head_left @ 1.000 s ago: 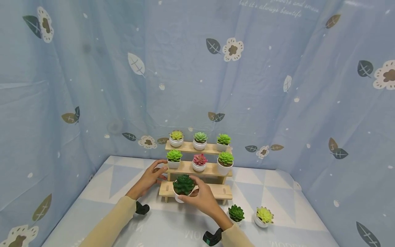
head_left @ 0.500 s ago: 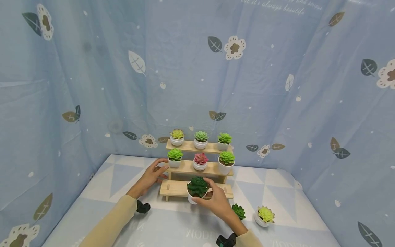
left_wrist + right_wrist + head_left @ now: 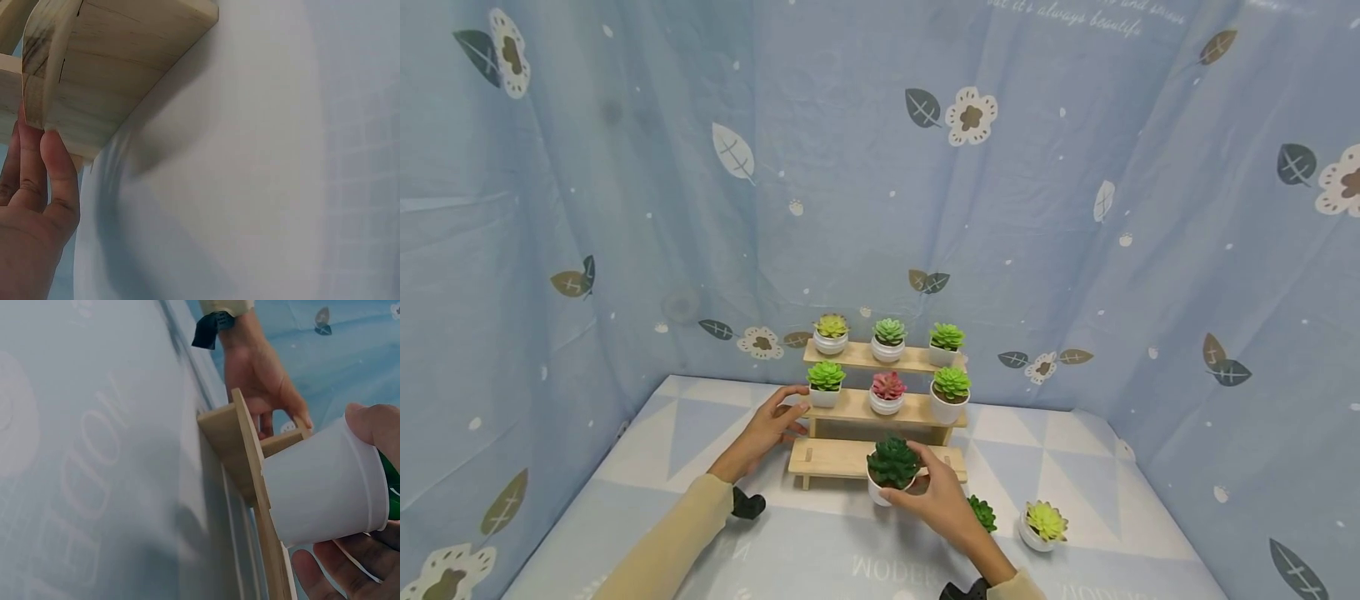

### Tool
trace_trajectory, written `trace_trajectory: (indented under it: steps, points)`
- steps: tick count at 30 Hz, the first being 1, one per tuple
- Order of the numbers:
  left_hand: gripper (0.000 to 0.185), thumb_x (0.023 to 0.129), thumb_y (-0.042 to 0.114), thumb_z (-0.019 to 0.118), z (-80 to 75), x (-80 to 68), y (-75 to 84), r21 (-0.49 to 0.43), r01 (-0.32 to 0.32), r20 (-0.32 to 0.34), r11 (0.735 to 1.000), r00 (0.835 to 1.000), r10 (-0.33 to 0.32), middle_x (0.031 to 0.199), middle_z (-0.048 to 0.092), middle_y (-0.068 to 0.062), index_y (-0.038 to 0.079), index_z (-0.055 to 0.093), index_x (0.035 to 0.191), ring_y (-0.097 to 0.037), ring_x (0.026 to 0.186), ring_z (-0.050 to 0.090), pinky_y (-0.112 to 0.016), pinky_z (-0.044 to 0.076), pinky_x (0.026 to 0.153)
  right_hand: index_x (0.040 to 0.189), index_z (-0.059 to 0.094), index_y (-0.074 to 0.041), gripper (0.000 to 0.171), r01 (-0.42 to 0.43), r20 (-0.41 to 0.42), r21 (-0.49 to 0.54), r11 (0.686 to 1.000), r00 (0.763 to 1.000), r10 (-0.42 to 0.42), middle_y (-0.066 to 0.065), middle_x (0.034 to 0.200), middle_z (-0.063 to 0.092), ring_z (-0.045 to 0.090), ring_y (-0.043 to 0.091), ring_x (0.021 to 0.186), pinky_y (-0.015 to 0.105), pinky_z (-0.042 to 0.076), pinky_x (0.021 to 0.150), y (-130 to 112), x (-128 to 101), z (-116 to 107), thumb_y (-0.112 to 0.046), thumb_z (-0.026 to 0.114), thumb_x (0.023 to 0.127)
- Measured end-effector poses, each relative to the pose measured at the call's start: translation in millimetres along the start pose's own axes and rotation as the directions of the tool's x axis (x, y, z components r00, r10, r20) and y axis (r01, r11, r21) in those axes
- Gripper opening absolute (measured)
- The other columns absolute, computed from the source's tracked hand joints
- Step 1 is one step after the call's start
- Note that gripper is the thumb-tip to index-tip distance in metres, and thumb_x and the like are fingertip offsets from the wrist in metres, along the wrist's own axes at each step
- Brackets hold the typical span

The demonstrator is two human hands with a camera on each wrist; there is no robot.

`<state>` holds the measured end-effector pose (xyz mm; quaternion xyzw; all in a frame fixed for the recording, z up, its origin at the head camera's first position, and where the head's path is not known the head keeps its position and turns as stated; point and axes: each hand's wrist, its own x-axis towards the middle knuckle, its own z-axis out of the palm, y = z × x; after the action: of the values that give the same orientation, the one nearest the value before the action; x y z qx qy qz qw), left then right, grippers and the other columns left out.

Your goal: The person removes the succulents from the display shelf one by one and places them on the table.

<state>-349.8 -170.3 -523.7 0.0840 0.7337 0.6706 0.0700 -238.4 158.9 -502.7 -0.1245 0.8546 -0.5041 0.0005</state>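
1. Since the earlier head frames, the dark green succulent pot (image 3: 892, 472) has travelled rightward along the front of the lowest step, carried by the right hand (image 3: 938, 502); the left hand (image 3: 765, 432) has kept its place at the stand's left end.
2. Head view: the right hand's fingers are curled round the white pot, which sits at the front edge of the bottom step of the wooden tiered stand (image 3: 820, 457), right of its middle; whether it rests on the step cannot be told. The left hand's fingers are fairly straight, touching the left side of the stand by the middle step. Six small potted succulents fill the two upper steps. On the mat (image 3: 1060, 567), to the right, stand a darker green succulent (image 3: 984, 512), partly behind the right wrist, and a yellow-green succulent (image 3: 1041, 525).
3. Left wrist view: the left hand's fingertips (image 3: 53, 150) press against the pale wooden edge of the stand, not clenched around it.
4. Right wrist view: thumb and fingers clasp the tilted white pot just beside the stand's side panel, with the left hand beyond.
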Motion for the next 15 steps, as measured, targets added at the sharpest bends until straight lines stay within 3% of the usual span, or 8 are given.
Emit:
trace_trajectory:
  steps: [15]
  points:
    - [0.054,0.096,0.055,0.068,0.2,1.4,-1.3,-0.01,0.011,-0.005,1.0,1.0,-0.011,0.132,0.058,-0.013,0.034,0.052,0.144,-0.032,0.1,0.067,-0.041,0.054,0.08,0.152,0.045,-0.008,0.086,-0.002,0.016,0.035,0.999,1.0,0.002,0.012,0.121,0.063,0.07,0.018,0.089,0.03,0.056,0.073,8,-14,-10,-0.041,0.087,0.084]
